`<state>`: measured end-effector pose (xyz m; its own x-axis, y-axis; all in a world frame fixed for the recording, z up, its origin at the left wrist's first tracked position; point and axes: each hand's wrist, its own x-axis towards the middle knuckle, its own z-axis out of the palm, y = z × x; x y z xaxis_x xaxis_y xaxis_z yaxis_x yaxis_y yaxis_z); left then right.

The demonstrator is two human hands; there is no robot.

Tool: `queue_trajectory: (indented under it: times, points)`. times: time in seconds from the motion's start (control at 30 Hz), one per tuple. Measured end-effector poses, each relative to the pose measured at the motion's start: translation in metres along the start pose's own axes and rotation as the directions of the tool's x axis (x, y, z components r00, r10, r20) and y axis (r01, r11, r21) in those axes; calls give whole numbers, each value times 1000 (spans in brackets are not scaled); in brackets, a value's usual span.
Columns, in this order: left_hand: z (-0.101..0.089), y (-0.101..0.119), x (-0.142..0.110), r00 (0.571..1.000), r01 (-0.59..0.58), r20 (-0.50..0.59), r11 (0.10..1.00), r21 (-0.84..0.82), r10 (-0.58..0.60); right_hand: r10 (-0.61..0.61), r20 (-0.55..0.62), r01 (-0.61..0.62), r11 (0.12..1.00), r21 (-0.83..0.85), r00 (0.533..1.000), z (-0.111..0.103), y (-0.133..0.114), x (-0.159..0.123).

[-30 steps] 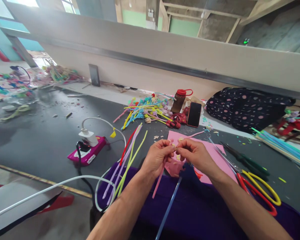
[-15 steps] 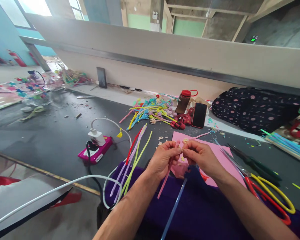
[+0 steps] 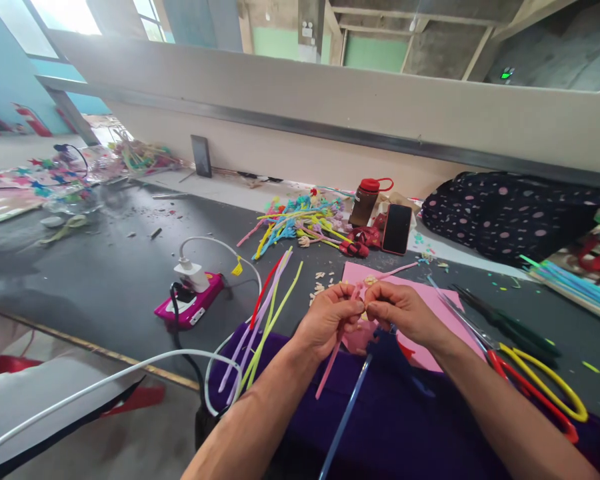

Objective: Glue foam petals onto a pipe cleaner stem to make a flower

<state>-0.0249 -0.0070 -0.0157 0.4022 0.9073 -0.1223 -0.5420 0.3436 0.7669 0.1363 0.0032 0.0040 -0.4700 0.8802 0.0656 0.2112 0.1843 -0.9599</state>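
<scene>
My left hand (image 3: 336, 316) is closed around a pink pipe cleaner (image 3: 331, 368), whose lower end hangs below the fingers. Close against it, the fingertips of my right hand (image 3: 399, 309) are pinched together at the same spot; what they grip there is too small to make out. Behind both hands lies a pink sheet (image 3: 443, 331) with small pale pieces on it. Another pink strand (image 3: 399, 270) sticks out beyond my right hand. Purple, yellow-green and red pipe cleaners (image 3: 281, 307) lie to the left of my left forearm.
Scissors with red and yellow handles (image 3: 533, 393) and dark-handled pliers (image 3: 510, 320) lie at right. A pile of colourful pipe cleaners (image 3: 300, 223), a bottle (image 3: 364, 203) and a phone (image 3: 396, 229) are behind. A magenta power strip (image 3: 193, 303) with cables sits at left.
Both hands stay pressed together with only a slight shift of the fingers. The whole view has moved a little; nothing has been let go.
</scene>
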Motion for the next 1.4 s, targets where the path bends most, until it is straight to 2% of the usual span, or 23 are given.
queue_trajectory:
  times: [0.17,0.33,0.53,0.83,0.97,1.17,1.4]
  points:
    - [-3,1,1,999,-30,30,998,-55,31,0,-75,7,996,86,997,5,-5,3]
    - [-4,3,2,999,-22,45,996,-91,26,76,-72,-61,980,188,995,8,-7,3]
    - [-1,5,1,999,-18,31,997,-80,21,84,-77,-68,979,190,993,8,-4,3]
    - [-1,4,1,999,-13,45,998,-57,15,52,-140,-47,998,44,989,6,-1,2]
    - [0,4,1,998,-2,55,1000,-17,3,-17,-152,13,1000,-24,988,6,2,2]
    - [-2,2,2,997,10,75,1000,5,-11,-123,-138,86,966,-243,983,7,4,0]
    - [-1,0,2,997,26,69,1000,5,-27,-161,-120,129,962,-239,980,6,4,-2]
